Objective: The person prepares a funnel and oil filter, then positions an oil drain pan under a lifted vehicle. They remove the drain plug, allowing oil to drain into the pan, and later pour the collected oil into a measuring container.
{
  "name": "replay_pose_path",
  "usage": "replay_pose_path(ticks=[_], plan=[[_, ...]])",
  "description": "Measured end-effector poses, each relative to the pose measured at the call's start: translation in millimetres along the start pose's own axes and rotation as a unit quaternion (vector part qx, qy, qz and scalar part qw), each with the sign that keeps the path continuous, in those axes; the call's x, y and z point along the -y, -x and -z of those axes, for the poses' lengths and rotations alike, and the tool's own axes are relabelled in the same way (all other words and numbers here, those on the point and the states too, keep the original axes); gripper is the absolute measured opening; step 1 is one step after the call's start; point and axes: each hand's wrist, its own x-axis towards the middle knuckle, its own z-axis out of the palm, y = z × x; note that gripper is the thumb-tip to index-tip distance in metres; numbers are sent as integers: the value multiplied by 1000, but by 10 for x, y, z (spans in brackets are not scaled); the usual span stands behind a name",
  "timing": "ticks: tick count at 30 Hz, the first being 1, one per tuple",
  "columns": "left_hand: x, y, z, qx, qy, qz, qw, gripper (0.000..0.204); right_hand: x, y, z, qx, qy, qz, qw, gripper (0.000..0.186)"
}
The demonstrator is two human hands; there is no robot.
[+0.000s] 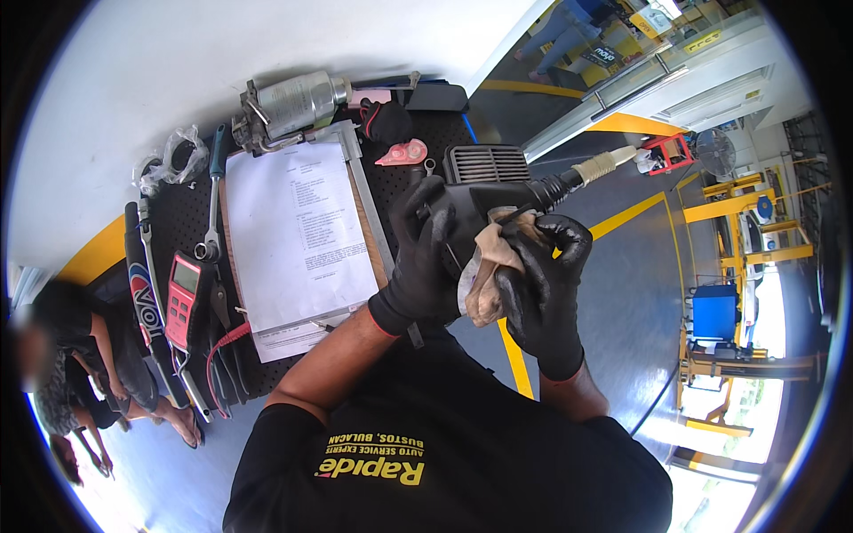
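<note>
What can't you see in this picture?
All in the head view:
- Part of the black vented tool: covered by the cloth, which the right hand holds, and by the left hand.
- Words on the white paper: mostly too small to read.
- Anything on the red meter's screen: too small to tell.
- The head of the person in blue: cut off by the top edge.

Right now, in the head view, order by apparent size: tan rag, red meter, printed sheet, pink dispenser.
1. Printed sheet
2. Tan rag and red meter: too alike to rank, rag partly covered
3. Pink dispenser
</note>
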Motion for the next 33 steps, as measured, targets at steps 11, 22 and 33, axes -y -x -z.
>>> replay_pose_path(ticks=[11,22,33], plan=[[39,-106,122,3,99,151,983,143,-247,-9,123,-224,-250,-68,940,42],[87,169,-114,92,471,315,819,128,-188,-35,-450,-128,22,47,990,47],[-11,199,59,-8,635,518,572,84,-418,378,-902,-176,-29,76,981,60]])
